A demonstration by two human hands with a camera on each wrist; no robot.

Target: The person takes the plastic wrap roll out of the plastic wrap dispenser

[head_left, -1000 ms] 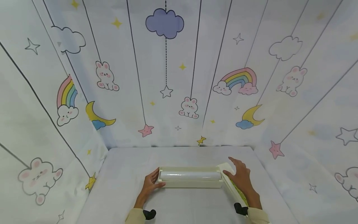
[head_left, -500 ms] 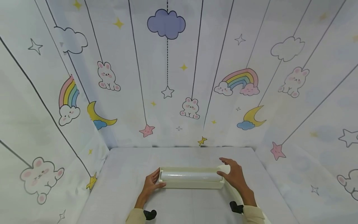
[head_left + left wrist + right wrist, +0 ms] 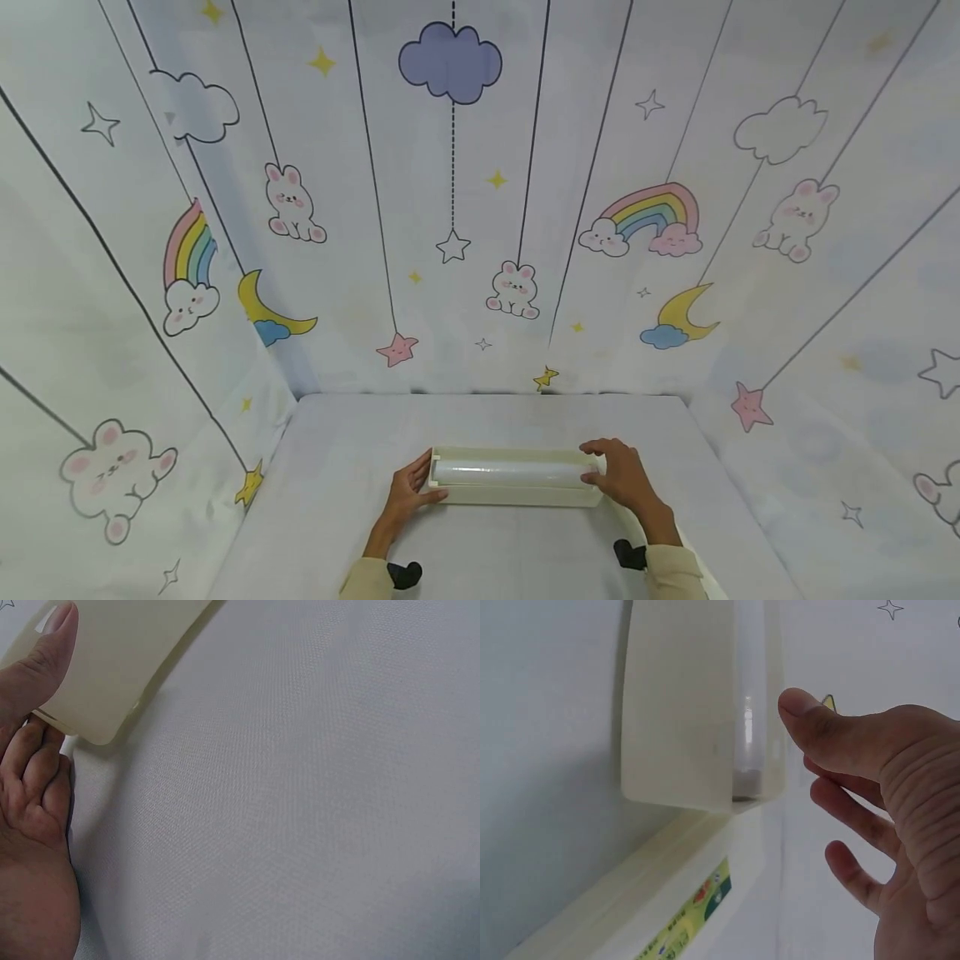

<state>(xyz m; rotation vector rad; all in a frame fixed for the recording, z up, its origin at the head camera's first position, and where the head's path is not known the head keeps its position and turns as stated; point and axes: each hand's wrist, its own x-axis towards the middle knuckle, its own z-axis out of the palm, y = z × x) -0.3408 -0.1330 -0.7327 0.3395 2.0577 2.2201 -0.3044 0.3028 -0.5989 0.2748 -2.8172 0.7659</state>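
Clock is per head view, 12 = away from the person. Shiny, translucent roll (image 3: 510,473) lies in a long pale box (image 3: 517,498) on white cloth (image 3: 510,554), btwn the two hands. Long axis of both runs 9 to 3, roll parallel w/ the box's long walls.

L hand (image 3: 407,498) is at the 9 o'clock end & grips the box: thumb on the near wall, other fingers bent at the end, as L wrist view also shows. It has the box, not the roll.

R hand (image 3: 625,479) is at the 3 o'clock end, forearm lying twd 5. Thumb & fingers are spread w/ a gap: thumb on the 6 side, fingers twd 12, so the roll's R end lines up w/ that gap in head view. No hold visible; in R wrist view the thumb tip is by the box's far rim, can't tell if touching.

Key bit: from R hand the roll extends twd 9, end-on to it. R is the nearer hand to the roll itself; its thumb overlaps the roll's end in head view.

Pale strip (image 3: 622,904) w/ a green-yellow label (image 3: 694,907) runs from the box's R end twd 5, partly hidden by R forearm.
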